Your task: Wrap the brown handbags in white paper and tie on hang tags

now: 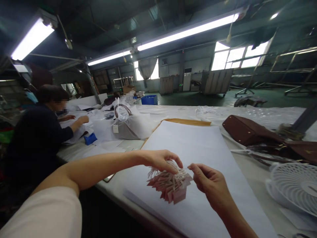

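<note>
A bunch of pink hang tags [170, 190] with white strings is under my left hand [160, 161]. The fingers of that hand curl round the strings at the top of the bunch. At its right side, my right hand [209, 180] pinches a thin white string [187, 168] between thumb and forefinger. Both hands are over a stack of large white paper sheets [198, 142]. Whether the tags rest on the paper or hang just above it, I cannot tell.
A brown handbag [250, 130] lies at the right, with a white plastic basket [297, 185] nearer me. A wrapped bag [131, 124] stands on the table [170, 110] beyond my left arm. Another person [37, 132] works at the left. Brown paper [188, 122] edges the stack.
</note>
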The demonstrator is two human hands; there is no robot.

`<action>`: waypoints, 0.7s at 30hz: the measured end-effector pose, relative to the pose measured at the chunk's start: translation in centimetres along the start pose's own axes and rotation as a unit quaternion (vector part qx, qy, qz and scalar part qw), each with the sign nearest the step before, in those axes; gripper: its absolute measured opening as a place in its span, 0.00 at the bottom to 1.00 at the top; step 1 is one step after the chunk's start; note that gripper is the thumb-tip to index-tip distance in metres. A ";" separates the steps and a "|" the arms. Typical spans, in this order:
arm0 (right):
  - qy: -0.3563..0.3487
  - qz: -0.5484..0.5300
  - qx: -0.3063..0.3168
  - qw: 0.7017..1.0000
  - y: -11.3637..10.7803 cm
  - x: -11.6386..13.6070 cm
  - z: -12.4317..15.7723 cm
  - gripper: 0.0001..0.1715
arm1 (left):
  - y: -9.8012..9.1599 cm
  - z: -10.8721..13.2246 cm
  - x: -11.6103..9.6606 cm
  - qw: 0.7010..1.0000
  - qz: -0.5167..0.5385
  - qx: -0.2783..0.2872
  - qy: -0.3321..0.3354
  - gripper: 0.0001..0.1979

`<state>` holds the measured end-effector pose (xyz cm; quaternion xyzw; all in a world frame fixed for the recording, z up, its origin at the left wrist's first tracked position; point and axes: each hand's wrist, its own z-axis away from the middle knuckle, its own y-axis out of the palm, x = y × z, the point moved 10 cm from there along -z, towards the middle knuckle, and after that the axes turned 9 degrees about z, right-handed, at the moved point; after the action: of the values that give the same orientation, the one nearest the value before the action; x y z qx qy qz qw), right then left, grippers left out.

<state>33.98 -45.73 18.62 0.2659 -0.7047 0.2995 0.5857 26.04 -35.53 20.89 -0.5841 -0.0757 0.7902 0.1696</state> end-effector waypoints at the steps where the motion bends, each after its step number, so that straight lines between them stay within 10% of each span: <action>1: -0.005 0.032 -0.002 0.999 -0.2 0.3 0.1 0.26 | 0.0 0.0 -0.1 1.000 -0.014 0.002 0.010 0.22; 6: -0.026 0.107 0.011 0.994 -0.7 2.4 0.9 0.28 | 1.4 0.3 -1.3 0.989 -0.133 -0.007 0.071 0.14; 10: -0.033 -0.085 0.037 0.995 -0.9 4.1 1.9 0.26 | 3.7 0.7 -2.7 0.974 -0.201 -0.021 0.104 0.17; 14: -0.081 -0.145 -0.053 0.985 -2.7 3.9 2.8 0.31 | 4.1 1.4 -3.8 0.985 -0.131 -0.050 0.101 0.15; 21: -0.057 -0.090 0.032 0.994 -0.7 1.6 4.1 0.35 | 3.6 1.1 -6.8 0.988 -0.040 -0.064 0.138 0.20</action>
<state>31.48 -49.29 19.68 0.3636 -0.7000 0.2525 0.5604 26.15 -41.20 26.23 -0.6937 -0.1254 0.6880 0.1721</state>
